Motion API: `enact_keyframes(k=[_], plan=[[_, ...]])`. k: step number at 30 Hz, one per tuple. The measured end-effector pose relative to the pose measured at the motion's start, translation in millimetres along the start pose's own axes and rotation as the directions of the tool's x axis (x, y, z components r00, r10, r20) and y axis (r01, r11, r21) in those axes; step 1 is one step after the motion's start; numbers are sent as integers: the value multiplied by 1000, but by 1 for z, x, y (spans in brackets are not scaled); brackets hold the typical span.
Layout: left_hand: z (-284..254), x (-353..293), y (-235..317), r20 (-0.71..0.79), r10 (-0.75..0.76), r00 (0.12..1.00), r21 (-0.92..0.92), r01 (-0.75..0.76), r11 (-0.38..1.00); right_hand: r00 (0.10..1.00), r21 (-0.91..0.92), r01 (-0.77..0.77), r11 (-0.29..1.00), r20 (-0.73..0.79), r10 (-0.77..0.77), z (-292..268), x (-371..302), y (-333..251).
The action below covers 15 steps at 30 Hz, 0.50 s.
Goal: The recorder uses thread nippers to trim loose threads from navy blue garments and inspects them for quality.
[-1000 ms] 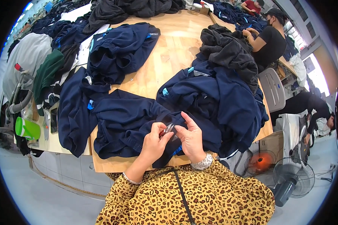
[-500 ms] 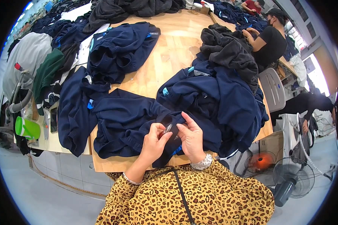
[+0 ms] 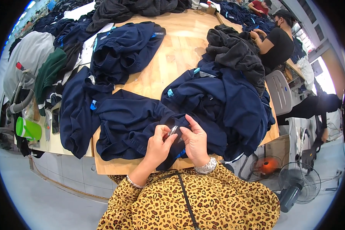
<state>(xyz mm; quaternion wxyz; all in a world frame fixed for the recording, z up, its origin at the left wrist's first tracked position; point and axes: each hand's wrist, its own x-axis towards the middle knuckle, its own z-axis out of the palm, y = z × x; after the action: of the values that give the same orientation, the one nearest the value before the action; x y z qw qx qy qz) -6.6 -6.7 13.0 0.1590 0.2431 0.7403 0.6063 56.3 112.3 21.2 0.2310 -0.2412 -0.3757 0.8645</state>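
My left hand (image 3: 160, 143) is closed around small silver thread snips (image 3: 173, 130), their pointed tip sticking out past the thumb toward my other hand. Close by on the right, my right hand (image 3: 196, 143) pinches the edge of a navy garment (image 3: 126, 115) between thumb and fingers. The cloth under both hands is dark, so the exact spot being pinched is hard to make out. This garment lies spread over the table's near edge, with a small blue tag (image 3: 93, 104) at its left part.
A heap of navy garments (image 3: 237, 103) lies at the right, with charcoal cloth (image 3: 234, 48) behind it. Another navy garment (image 3: 120, 50) rests farther back on the wooden table (image 3: 176, 42). A green cup (image 3: 28, 128) is at left, a fan (image 3: 299, 182) at right. A co-worker (image 3: 278, 42) sits far right.
The snips' tip has turned upward and shows more clearly between my hands. Both hands stay in nearly the same place. At the far right, a dark-clothed person has shifted.
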Motion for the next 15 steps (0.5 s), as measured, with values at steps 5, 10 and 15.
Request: enact_keyframes(k=[5,10,15], plan=[[1,2,-1,9,-6,1000,-3,6,1000,1000,-21,-9,1000,16,9,-3,1,2],[3,2,-9,16,-12,1000,-45,12,999,1000,-21,-16,1000,12,17,-1,-1,0],[-5,6,-7,-50,-114,992,-367,87,926,999,6,-41,999,-9,41,3,-1,-4]])
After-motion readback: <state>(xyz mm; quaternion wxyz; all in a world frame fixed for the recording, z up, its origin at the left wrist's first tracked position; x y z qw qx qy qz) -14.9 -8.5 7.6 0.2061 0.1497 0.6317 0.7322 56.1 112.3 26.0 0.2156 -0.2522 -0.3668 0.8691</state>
